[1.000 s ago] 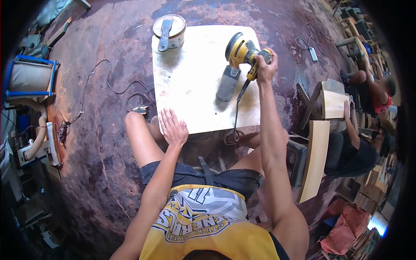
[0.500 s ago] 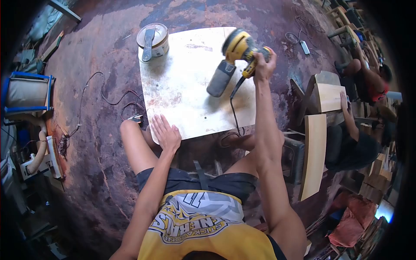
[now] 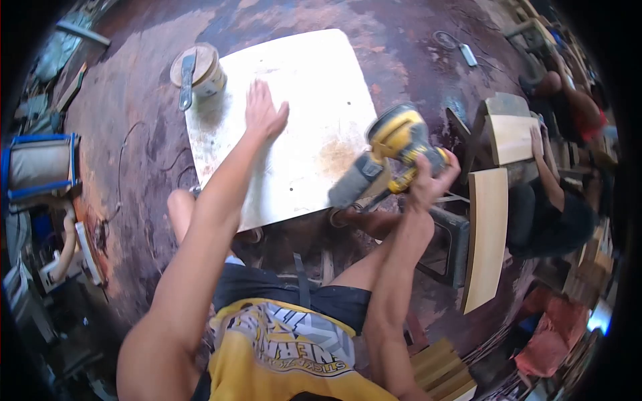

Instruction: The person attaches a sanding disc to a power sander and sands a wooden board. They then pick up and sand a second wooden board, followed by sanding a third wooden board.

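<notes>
My right hand (image 3: 431,180) is wrapped round a yellow and black power sander (image 3: 401,137), tilted on its side off the right edge of a white board (image 3: 307,113). Its grey dust canister (image 3: 354,180) hangs over the board's lower right corner. My left hand (image 3: 263,113) lies on the board's upper left part with the fingers spread. A brownish patch marks the board at its lower right. At the upper left corner a lidded tub (image 3: 212,81) bears a putty knife (image 3: 188,80) on top.
A pale wooden plank (image 3: 487,234) stands to the right beside a dark stool (image 3: 451,247). Beyond it a co-worker's hands touch another wooden piece (image 3: 511,139). A white power strip (image 3: 468,55) lies on the floor at the upper right. A blue-framed item (image 3: 41,166) is at the far left.
My left hand has moved from the board's lower left corner up to its upper left part. My right hand has carried the sander down and right, off the board. The board appears turned and shifted left.
</notes>
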`<control>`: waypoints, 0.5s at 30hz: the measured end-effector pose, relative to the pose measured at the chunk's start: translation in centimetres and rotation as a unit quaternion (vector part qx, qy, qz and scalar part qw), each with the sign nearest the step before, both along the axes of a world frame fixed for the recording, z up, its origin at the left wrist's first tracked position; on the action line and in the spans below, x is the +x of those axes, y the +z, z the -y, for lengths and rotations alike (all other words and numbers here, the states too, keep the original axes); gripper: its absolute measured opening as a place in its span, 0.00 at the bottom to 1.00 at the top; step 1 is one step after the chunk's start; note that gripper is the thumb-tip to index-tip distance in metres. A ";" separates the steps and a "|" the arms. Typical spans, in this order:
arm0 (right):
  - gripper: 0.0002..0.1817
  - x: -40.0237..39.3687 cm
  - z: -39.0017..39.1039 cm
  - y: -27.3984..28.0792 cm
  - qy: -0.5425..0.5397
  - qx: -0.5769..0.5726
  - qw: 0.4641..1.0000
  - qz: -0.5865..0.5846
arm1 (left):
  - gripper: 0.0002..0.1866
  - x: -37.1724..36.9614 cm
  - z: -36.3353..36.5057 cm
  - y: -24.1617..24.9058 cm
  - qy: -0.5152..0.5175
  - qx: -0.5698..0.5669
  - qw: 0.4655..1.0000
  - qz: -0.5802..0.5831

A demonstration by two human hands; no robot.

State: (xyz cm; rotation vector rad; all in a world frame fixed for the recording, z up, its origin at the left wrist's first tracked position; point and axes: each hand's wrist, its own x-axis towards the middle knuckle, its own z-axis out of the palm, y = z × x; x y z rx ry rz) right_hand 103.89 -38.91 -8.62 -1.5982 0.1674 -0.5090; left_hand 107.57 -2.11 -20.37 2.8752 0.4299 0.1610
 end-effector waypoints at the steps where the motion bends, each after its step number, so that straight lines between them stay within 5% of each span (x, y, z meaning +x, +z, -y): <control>1: 0.31 -0.2 1.3 0.6 -0.013 0.008 1.000 -0.001 | 0.50 2.9 1.2 -1.3 0.062 -0.013 0.997 0.033; 2: 0.31 -0.2 2.5 1.1 -0.031 0.017 0.999 -0.002 | 0.50 4.6 4.5 -0.3 0.093 -0.054 0.994 0.035; 4: 0.30 0.5 6.1 0.5 -0.044 0.014 0.999 0.017 | 0.48 4.8 11.3 0.8 -0.064 -0.137 0.988 0.040; 8: 0.30 2.3 7.2 3.0 -0.073 0.044 0.996 0.018 | 0.43 -1.6 18.4 2.9 -0.396 -0.054 0.915 -0.053; 10: 0.29 3.0 7.3 3.4 -0.045 0.093 0.994 0.020 | 0.42 -4.2 16.0 3.1 -0.403 -0.105 0.902 -0.115; 13: 0.30 3.7 6.2 3.7 -0.018 0.086 0.996 0.021 | 0.41 -8.6 7.3 3.3 -0.158 -0.109 0.976 -0.100; 15: 0.32 3.3 4.5 4.0 0.005 0.077 0.997 0.017 | 0.41 -14.8 -3.1 -0.4 -0.013 0.005 1.000 -0.007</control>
